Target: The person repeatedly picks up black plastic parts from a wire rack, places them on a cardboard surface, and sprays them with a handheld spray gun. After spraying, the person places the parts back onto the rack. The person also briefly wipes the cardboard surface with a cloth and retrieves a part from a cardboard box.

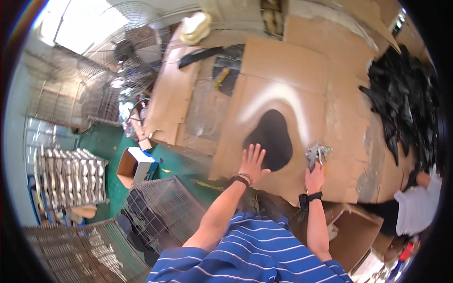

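A flat black rounded piece (271, 137), wider at its near end, lies on a brown cardboard sheet (288, 63). My left hand (255, 165) rests at its near left edge with the fingers spread. Just right of the piece, my right hand (314, 178) is closed around a silver spray gun (318, 153). A white sprayed arc (278, 90) curves over the cardboard around the far end of the black piece.
Black pieces lie heaped (403, 99) at the right, near another person's white sleeve (417, 207). A large wire-guarded fan (127, 47) stands far left. Wire racks (163, 207), an open carton (127, 167) and a cardboard box (356, 236) surround the table. Yellowish-white pads (195, 27) sit at the back.
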